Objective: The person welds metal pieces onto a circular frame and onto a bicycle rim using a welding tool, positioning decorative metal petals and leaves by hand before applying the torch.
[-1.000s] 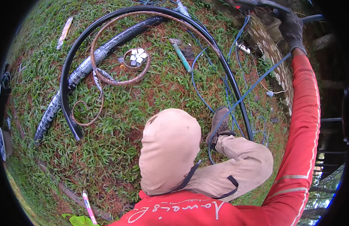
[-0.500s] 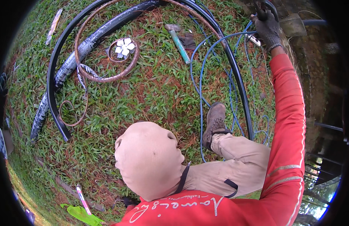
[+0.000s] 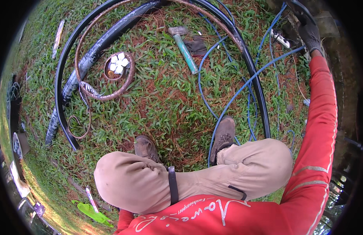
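My right hand [image 3: 310, 36], in a dark glove, reaches out to the upper right at the end of my red sleeve. Its fingers are closed on a dark curved object [image 3: 301, 11]; the shadowed rim hides what kind it is. Beside that hand lie a white power strip [image 3: 280, 38] and a blue cable [image 3: 260, 73] that runs back over the grass. My left hand is out of sight; only a bit of its red sleeve [image 3: 125, 220] shows beside my thigh.
A hammer [image 3: 184, 51] with a green handle lies on the grass ahead. Left of it are a rusty metal scroll [image 3: 124, 89] with a white flower [image 3: 119, 62], a bent black tube [image 3: 58, 90] and a paint-worn pipe [image 3: 89, 58]. My boots [image 3: 224, 135] stand nearby.
My right hand has moved farther right with the dark object. My left knee has swung left, uncovering the left boot. The dark glove near my left side has gone from view.
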